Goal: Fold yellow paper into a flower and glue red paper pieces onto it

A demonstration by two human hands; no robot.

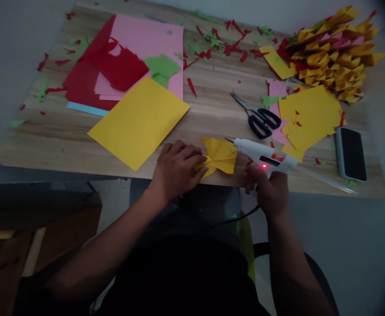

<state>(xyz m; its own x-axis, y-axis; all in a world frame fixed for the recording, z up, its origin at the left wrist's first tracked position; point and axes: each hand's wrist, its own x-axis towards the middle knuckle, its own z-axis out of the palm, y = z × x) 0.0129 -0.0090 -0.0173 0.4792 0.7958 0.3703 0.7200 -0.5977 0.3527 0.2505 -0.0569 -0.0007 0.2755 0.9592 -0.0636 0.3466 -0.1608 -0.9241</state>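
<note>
Left fingers (pixel 193 152) pinch folded paper (pixel 223 154) — right fingers (pixel 249 176) grip glue gun (pixel 253 149)

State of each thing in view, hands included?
Left hand: pinching folded paper
Right hand: gripping glue gun
Glue gun: red light on
Folded paper: creased, partly spread
Scissors: blades look closed
Phone: face up, dark
Large yellow sheet: flat
Red scraps: scattered

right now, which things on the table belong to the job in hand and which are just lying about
Part of the job:
folded yellow paper, in the left hand
glue gun, in the right hand
probably also scissors and large yellow sheet, both set down

Apparently just lying about:
phone
red scraps
green scraps
</note>
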